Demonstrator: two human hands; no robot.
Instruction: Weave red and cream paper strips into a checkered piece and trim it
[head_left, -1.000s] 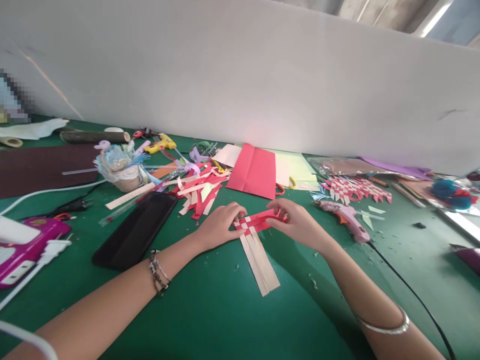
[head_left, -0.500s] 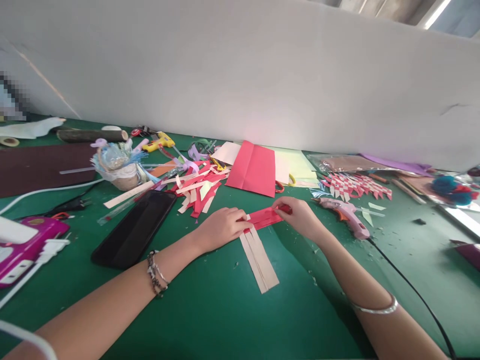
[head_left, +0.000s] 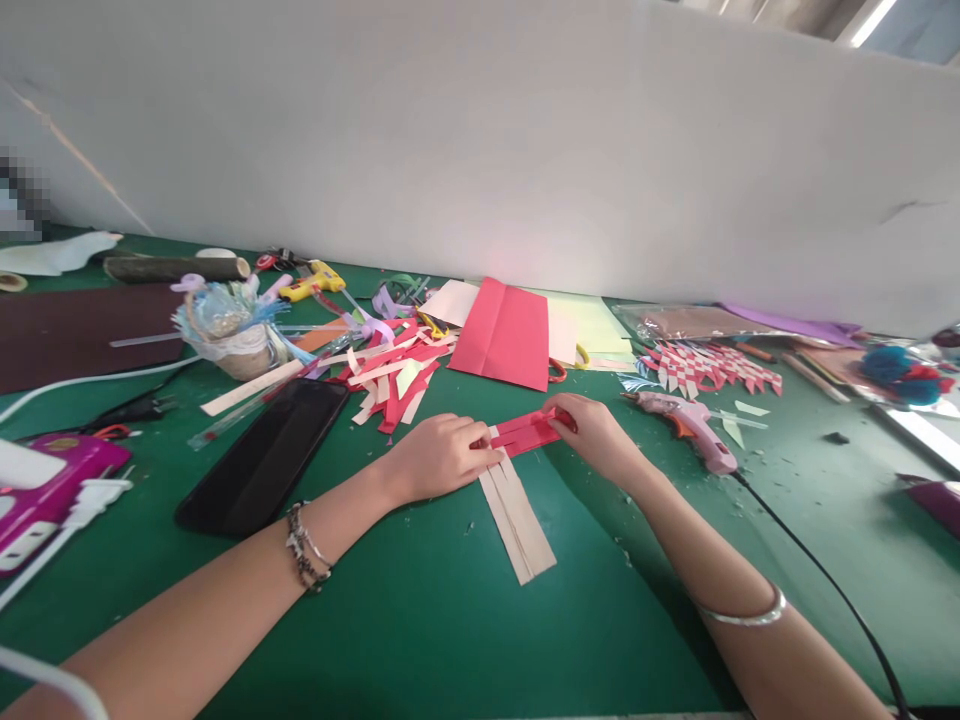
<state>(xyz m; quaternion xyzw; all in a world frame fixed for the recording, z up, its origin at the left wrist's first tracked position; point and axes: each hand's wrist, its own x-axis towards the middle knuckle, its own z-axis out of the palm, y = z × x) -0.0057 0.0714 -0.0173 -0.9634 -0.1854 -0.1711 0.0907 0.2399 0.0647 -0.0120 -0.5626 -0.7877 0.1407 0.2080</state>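
Red paper strips (head_left: pixel 527 434) and cream paper strips (head_left: pixel 521 525) meet at a corner in front of me, the red ones pointing right and the cream ones toward me. At that crossing my left hand (head_left: pixel 439 455) is closed, its thumb and fingers on the strips. My right hand (head_left: pixel 592 432) pinches the far end of the red strips between thumb and fingers. The exact crossing under the left fingertips is hidden.
Behind lie a folded red paper sheet (head_left: pixel 501 335) and a heap of cut strips (head_left: pixel 401 372). A black phone (head_left: pixel 266 455) rests at left. A pink glue gun (head_left: pixel 694 425) with its black cord lies at right, near a woven paper piece (head_left: pixel 712 368).
My right hand has shifted slightly left along the red strips, and its fingers now cover their end. The left hand stays at the crossing.
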